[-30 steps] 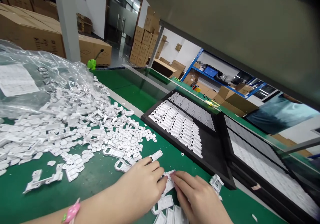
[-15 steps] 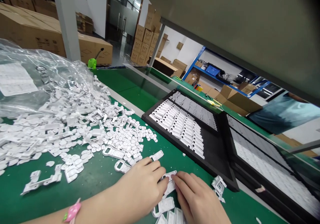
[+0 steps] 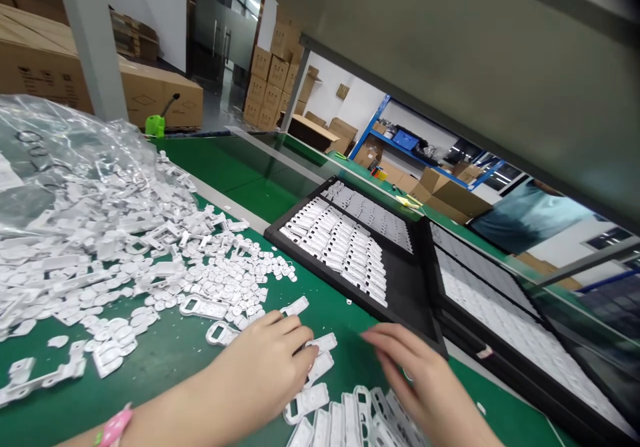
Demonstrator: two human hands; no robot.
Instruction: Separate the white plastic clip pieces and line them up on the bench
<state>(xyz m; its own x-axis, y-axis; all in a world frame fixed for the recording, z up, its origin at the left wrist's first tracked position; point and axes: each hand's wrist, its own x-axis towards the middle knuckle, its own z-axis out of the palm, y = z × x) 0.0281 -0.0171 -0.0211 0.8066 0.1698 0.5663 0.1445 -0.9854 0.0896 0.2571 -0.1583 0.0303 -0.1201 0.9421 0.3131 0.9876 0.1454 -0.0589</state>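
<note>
Grip check: left hand (image 3: 265, 367) curled against white plastic frames (image 3: 319, 369), can't tell if clamped. Right hand (image 3: 420, 374) open, empty, just beside the black tray (image 3: 395, 320), above the green bench (image 3: 160, 360). Risk: a careless right-hand sweep could clip the tray and knock its rows, or scatter the loose frames.

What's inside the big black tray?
Rows of white plastic pieces fill part of the black tray, with rows of grey pieces beyond them and bare black lining near the front corner. The tray floor under the pieces is covered, so it can't be seen.
</note>
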